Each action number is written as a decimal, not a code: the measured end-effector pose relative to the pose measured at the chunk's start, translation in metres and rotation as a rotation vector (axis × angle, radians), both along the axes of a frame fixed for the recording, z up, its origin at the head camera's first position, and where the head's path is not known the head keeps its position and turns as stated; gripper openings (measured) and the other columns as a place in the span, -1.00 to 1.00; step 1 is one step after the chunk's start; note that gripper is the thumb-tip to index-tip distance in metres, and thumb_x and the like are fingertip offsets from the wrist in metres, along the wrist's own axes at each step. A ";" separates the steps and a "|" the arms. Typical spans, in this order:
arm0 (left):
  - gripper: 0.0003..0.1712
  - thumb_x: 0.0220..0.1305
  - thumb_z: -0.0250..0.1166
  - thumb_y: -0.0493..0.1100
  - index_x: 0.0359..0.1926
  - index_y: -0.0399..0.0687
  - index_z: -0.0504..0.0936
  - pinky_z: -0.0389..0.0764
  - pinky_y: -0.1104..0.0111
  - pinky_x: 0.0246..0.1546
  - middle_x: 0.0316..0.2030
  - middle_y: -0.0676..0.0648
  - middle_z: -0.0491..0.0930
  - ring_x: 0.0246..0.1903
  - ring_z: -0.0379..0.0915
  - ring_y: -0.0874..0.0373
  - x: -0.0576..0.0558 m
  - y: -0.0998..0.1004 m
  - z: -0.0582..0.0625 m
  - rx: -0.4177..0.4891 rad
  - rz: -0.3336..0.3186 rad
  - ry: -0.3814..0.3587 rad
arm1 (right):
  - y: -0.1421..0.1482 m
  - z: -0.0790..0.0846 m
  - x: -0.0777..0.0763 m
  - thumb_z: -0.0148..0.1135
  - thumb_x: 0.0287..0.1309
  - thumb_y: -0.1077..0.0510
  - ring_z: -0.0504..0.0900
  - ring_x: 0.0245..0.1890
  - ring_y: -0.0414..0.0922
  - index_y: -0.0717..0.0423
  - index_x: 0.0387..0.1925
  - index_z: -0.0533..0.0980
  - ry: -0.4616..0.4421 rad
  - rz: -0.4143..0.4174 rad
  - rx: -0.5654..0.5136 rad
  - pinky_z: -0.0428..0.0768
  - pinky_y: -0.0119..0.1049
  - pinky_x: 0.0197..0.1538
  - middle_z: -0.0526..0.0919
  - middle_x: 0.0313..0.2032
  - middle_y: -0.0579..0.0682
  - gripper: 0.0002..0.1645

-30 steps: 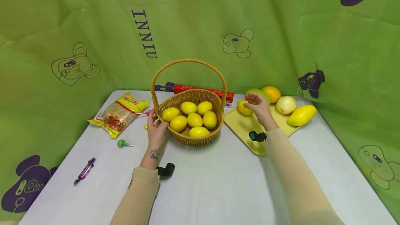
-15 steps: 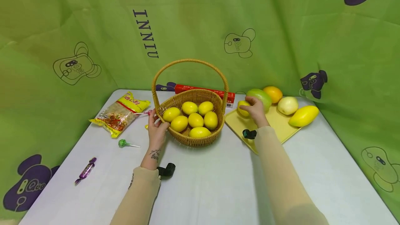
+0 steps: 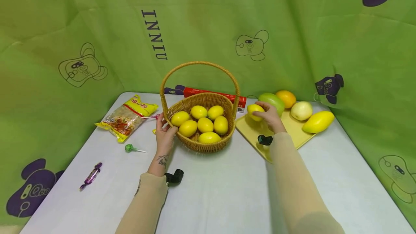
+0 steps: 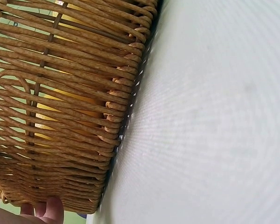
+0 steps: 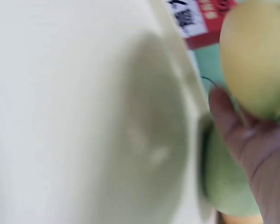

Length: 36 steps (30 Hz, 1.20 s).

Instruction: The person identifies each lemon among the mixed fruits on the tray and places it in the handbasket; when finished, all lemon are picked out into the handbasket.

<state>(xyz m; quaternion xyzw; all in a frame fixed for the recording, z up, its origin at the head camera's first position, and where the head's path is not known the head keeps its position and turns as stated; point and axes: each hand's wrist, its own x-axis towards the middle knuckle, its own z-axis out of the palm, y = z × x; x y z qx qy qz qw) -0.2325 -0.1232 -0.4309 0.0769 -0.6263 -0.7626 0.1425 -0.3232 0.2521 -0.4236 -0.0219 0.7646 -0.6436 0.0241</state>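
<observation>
My left hand grips the left side of a wicker basket, thumb over its rim near the handle's foot. Several lemons lie inside it. In the left wrist view the fingertips press against the woven wall. My right hand pinches another lemon over the left back part of a yellow tray. The right wrist view has this lemon raised above the tray, thumb along its side. A green mango lies just behind the right hand.
An orange fruit, a pale round fruit and a yellow mango sit at the tray's right. A red box lies behind the basket. To the left are a food bag, a green lollipop and a purple candy.
My right hand has come down from hovering open, closed its fingers on the lemon on the tray and lifted it slightly. The left hand keeps its hold on the basket.
</observation>
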 end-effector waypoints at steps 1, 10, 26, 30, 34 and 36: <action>-0.08 -0.02 0.05 -0.52 0.39 0.04 0.06 0.44 0.57 -0.26 0.16 -0.29 0.17 0.03 0.24 -0.05 0.000 0.000 0.000 0.000 -0.003 0.000 | 0.004 0.003 0.001 0.18 0.05 0.37 0.43 -0.09 -0.26 0.40 0.25 0.20 0.003 0.033 -0.037 0.46 -0.58 -0.09 0.44 0.08 0.00 -0.29; -0.08 -0.02 0.05 -0.50 0.39 0.06 0.05 0.43 0.57 -0.23 0.19 -0.27 0.16 0.07 0.24 -0.05 -0.001 0.000 0.001 -0.009 0.004 -0.024 | 0.022 0.035 0.013 0.14 0.08 0.41 0.57 -0.19 -0.27 0.02 -0.02 0.49 -0.011 0.348 -0.202 0.56 -0.47 -0.14 0.61 -0.12 -0.22 -0.58; -0.08 0.00 0.06 -0.47 0.40 0.12 0.04 0.42 0.57 -0.21 0.22 -0.26 0.15 0.12 0.22 -0.05 0.001 -0.001 0.005 -0.004 0.002 -0.069 | -0.064 0.061 0.052 0.28 -0.02 0.31 0.52 -0.04 -0.18 0.07 0.03 0.50 0.123 0.788 -0.254 0.54 -0.37 -0.05 0.57 0.02 -0.10 -0.51; -0.08 -0.01 0.06 -0.48 0.40 0.09 0.05 0.42 0.57 -0.22 0.20 -0.28 0.15 0.10 0.23 -0.06 -0.001 -0.001 0.004 0.000 0.010 -0.060 | -0.097 0.064 0.049 0.26 -0.03 0.33 0.51 -0.08 -0.18 0.25 0.08 0.44 0.108 0.770 -0.128 0.53 -0.39 -0.07 0.55 0.01 -0.06 -0.46; -0.09 -0.03 0.06 -0.49 0.39 0.07 0.07 0.43 0.57 -0.23 0.19 -0.28 0.17 0.07 0.24 -0.05 -0.002 -0.001 0.003 -0.008 0.014 -0.055 | -0.127 0.069 0.046 0.22 -0.03 0.36 0.50 -0.08 -0.13 0.33 0.11 0.39 0.105 0.761 0.047 0.52 -0.35 -0.03 0.52 0.06 0.11 -0.42; -0.09 -0.03 0.06 -0.49 0.39 0.06 0.07 0.43 0.57 -0.24 0.19 -0.28 0.17 0.06 0.25 -0.04 -0.002 -0.001 0.003 -0.010 0.011 -0.051 | -0.139 0.071 0.045 0.21 0.00 0.36 0.49 0.01 -0.08 0.31 0.13 0.38 0.103 0.766 0.108 0.48 -0.27 0.07 0.49 0.10 0.18 -0.43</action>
